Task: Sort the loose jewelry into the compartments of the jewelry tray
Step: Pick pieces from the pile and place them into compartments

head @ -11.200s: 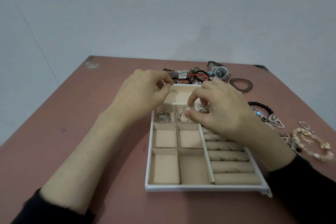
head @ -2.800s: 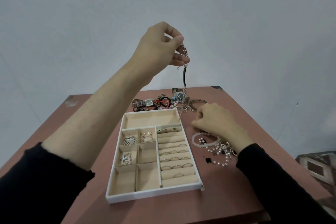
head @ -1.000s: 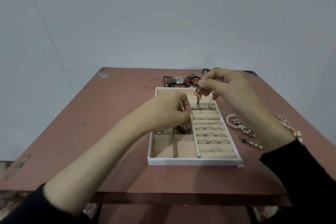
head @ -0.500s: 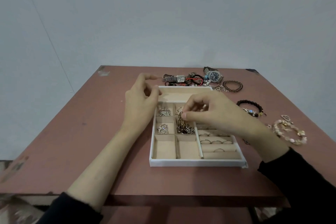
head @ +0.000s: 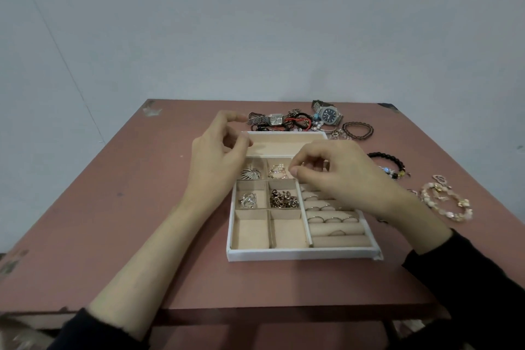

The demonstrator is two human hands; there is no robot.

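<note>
Hands hover over the far half of the jewelry tray [head: 301,253]. The left hand [head: 218,156] has loosely curled fingers and nothing in it. On the right hand [head: 341,176], thumb and fingers are drawn near a pinch; can't tell if anything's between them.

In the tray:
- chain [head: 283,199] heaped in the middle-row cell beside the ring rolls
- brooch [head: 250,173] and pearl piece [head: 277,172] in the cells behind it
- rings [head: 332,219] in the rolls

Not yet sorted: watches [head: 275,120] and hair ties [head: 295,121] past the tray, bead bracelets [head: 386,159] to its right.

Expect all of it to be light. Chains are limp and tangle-prone, so pinch one end. Watches are stiffer and heavier, so grab by the case.

Reddish-brown worktop [head: 113,207], scuffed at the corners. Plain pale wall [head: 255,23] behind.
</note>
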